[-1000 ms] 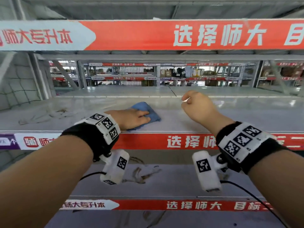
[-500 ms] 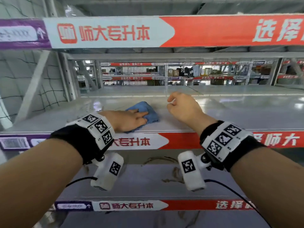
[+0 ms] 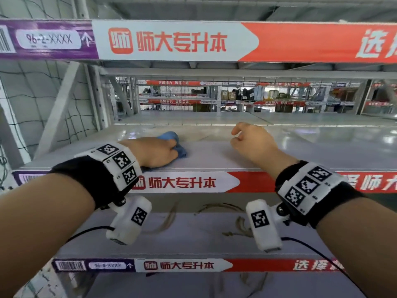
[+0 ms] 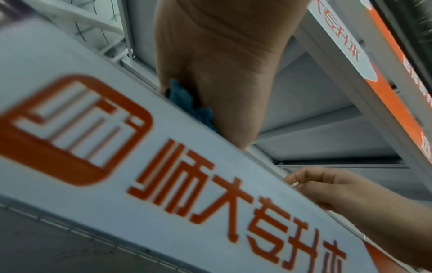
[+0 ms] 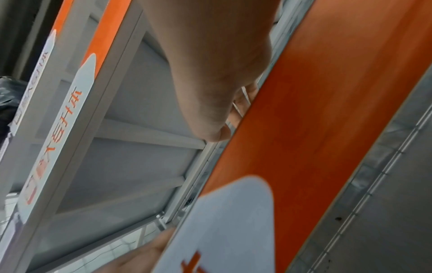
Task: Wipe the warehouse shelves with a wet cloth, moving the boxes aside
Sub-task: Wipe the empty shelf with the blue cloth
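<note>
Gripping blue cloth (image 3: 174, 145), left hand (image 3: 158, 152), shelf (image 3: 236, 155)

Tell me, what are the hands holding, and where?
The left hand grips the blue cloth, bunched under its curled fingers on the shelf. The right hand holds nothing.

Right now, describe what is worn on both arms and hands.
Both forearms are bare, without sleeves. The left wrist band and right wrist band are black, each carrying white plates printed with black square codes. Beneath each hangs a white rounded camera pod, left and right, each with a code tag and a thin black cable.
</note>
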